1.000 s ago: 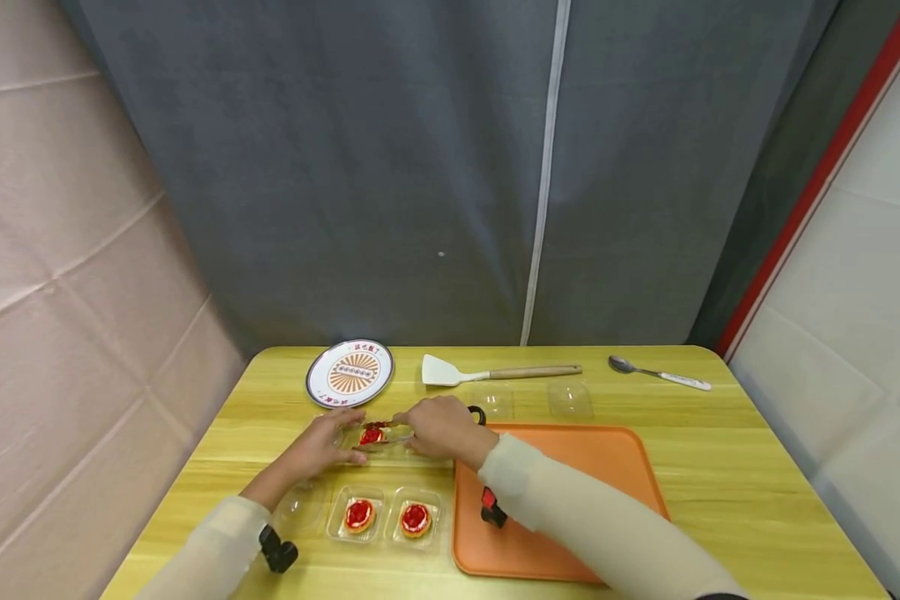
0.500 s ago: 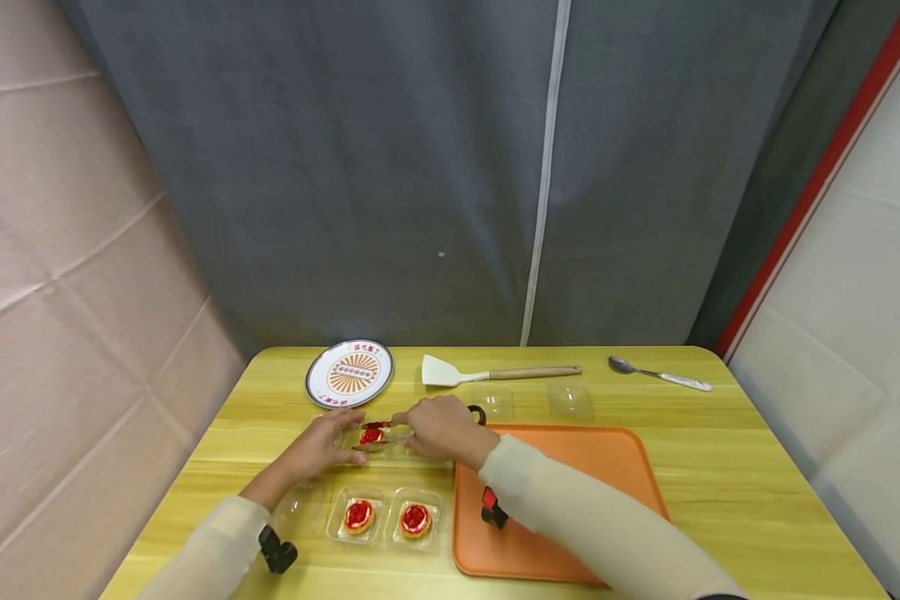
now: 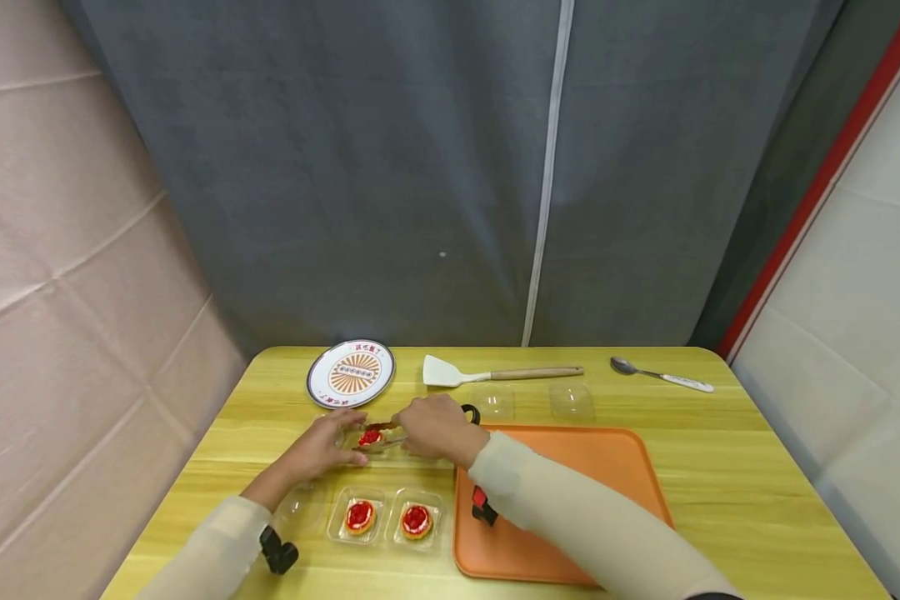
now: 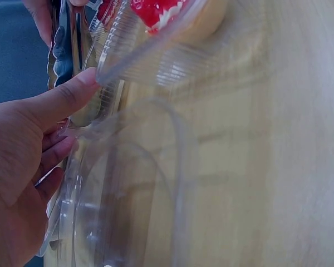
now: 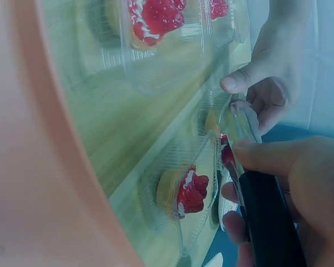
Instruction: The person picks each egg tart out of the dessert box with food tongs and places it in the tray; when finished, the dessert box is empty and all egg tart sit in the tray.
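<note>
My right hand point(image 3: 437, 427) grips metal tongs with a black handle point(image 5: 270, 217). Their tips lie on either side of a red-topped tart point(image 3: 370, 437) in a clear plastic container at the back left; whether they touch it is hard to tell. Thumb and fingers of my left hand point(image 3: 318, 447) hold that container's edge from the left; in the left wrist view the left hand point(image 4: 28, 139) is beside its clear lid point(image 4: 128, 183). Another boxed tart point(image 5: 190, 192) sits near the right hand, which hides it in the head view.
Two boxed tarts, one left point(image 3: 359, 517) and one right point(image 3: 416, 522), stand in front. An orange tray point(image 3: 562, 500) lies under my right forearm. Behind are a patterned plate point(image 3: 351, 373), a white spatula point(image 3: 442, 372), clear lids point(image 3: 570, 400) and a spoon point(image 3: 660, 374).
My right hand and the tongs have shifted slightly left. The left hand stays at the container.
</note>
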Demonstrator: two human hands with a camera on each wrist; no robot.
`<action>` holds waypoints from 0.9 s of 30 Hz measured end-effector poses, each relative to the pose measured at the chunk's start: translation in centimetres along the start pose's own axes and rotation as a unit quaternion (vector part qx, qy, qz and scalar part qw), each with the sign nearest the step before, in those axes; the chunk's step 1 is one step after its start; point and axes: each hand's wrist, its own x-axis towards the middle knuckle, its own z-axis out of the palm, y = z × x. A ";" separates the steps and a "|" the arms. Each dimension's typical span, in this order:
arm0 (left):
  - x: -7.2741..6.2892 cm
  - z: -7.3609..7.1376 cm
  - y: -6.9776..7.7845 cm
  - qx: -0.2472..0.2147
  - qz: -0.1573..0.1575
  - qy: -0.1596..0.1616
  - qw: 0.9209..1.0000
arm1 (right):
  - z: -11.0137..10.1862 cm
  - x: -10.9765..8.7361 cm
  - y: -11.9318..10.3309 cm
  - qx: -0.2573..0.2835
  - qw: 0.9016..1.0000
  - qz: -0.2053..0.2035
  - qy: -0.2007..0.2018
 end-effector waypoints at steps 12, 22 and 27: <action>0.0 -0.1 0.0 0.010 0.005 -0.001 1.000 | -0.2 -0.6 0.5 0.025 1.000 -0.006 0.013; -0.1 -0.1 0.1 0.020 0.011 0.005 1.000 | -0.5 -2.2 1.6 0.077 0.996 -0.001 0.038; -0.2 0.0 0.1 0.016 0.008 0.004 1.000 | -0.8 -3.5 2.2 0.092 0.994 -0.002 0.054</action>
